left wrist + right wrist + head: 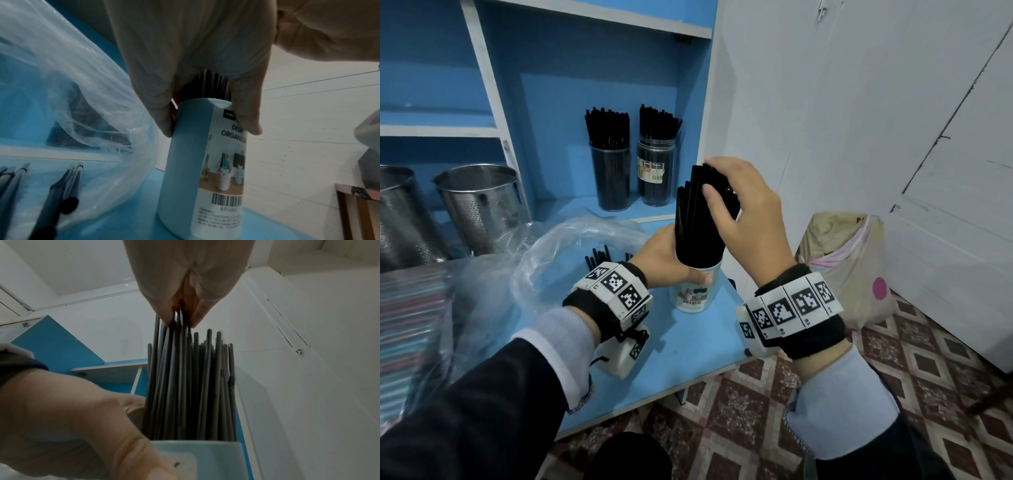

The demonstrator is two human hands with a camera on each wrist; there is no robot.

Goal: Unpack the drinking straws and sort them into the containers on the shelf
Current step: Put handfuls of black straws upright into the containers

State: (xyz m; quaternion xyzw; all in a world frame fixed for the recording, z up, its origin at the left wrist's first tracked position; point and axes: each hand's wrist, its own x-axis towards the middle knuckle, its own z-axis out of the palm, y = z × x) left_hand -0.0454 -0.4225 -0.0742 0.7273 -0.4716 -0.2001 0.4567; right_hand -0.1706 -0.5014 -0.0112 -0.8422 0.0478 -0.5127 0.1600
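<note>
A white desk-organizer cup (693, 291) stands near the right edge of the blue table (688, 353). A bundle of black straws (695, 226) stands upright in it. My left hand (671, 257) grips the cup just below its rim, with the thumb (246, 120) on the label and the fingers (162, 116) around the far side. My right hand (722, 181) is over the bundle and pinches the tops of a few straws (180, 316). In the right wrist view, the other straws (216, 386) end lower, above the cup rim (205, 449).
Two clear jars of black straws (610, 171) (656, 164) stand on the blue shelf behind. A crumpled clear plastic bag (571, 246) and several loose black straws (597, 257) lie left of the cup. Perforated metal bins (482, 205) stand far left. A waste bag (849, 260) sits on the floor.
</note>
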